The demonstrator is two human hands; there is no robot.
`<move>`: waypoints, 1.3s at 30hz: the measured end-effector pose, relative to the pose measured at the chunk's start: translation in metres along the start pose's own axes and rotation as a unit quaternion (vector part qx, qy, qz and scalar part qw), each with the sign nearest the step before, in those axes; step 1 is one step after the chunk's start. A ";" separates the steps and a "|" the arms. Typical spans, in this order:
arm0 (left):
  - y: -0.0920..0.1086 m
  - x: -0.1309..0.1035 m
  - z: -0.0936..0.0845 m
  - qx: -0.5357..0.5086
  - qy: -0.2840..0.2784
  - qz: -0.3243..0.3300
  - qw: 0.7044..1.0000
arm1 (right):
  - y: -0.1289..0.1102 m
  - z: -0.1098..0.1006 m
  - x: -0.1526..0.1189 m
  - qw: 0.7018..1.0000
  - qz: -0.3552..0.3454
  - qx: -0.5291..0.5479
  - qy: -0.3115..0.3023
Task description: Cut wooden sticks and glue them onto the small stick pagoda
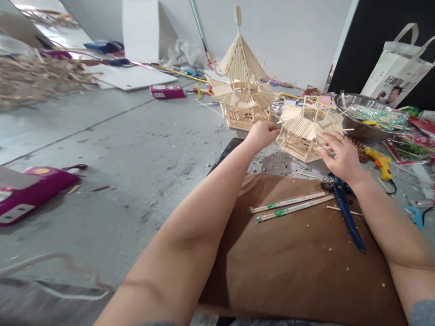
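A small pavilion model of wooden sticks (pixel 301 129) stands on the grey floor just beyond a brown cloth (pixel 299 258). My left hand (pixel 262 134) grips its left edge with closed fingers. My right hand (pixel 341 154), with a ring on one finger, holds its right side, fingers curled on the sticks. A taller stick pagoda with a pointed roof (pixel 240 86) stands behind it. Two wrapped chopstick pairs (pixel 288 206) lie on the cloth below my hands.
Blue-handled cutters (pixel 346 213) lie on the cloth under my right wrist. A yellow glue gun (pixel 382 163) and a metal bowl (pixel 360 122) of sticks sit at right. Pink boxes (pixel 30 190) and a stick pile (pixel 37 79) lie at left. A white bag (pixel 397 68) leans at the back right.
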State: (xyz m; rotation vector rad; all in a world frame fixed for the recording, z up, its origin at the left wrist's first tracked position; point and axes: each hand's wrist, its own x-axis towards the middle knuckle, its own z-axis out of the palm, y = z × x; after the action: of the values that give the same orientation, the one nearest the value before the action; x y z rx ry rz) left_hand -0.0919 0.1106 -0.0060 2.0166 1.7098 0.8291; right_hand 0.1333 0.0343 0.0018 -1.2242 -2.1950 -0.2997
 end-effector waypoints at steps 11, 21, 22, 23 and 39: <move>-0.001 0.005 -0.008 -0.022 0.092 -0.008 0.995 | 0.003 0.001 -0.001 0.999 -0.005 0.016 0.035; 0.039 -0.022 -0.017 0.050 0.221 0.060 0.972 | 0.039 -0.022 0.002 0.990 0.133 0.018 0.037; 0.042 -0.025 -0.018 0.050 0.241 0.069 0.967 | 0.041 -0.026 0.002 0.989 0.144 0.016 0.032; 0.044 -0.027 -0.019 0.050 0.256 0.071 0.963 | 0.043 -0.029 0.002 0.988 0.153 0.015 0.029; 0.081 -0.057 0.014 0.110 0.090 0.318 0.937 | 0.022 -0.025 0.005 0.983 0.154 0.080 -0.053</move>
State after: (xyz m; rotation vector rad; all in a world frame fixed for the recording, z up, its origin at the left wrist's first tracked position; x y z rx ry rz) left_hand -0.0261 0.0404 0.0226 2.7897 1.2705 1.0803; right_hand 0.1593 0.0386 0.0225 -1.4910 -2.0305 0.0682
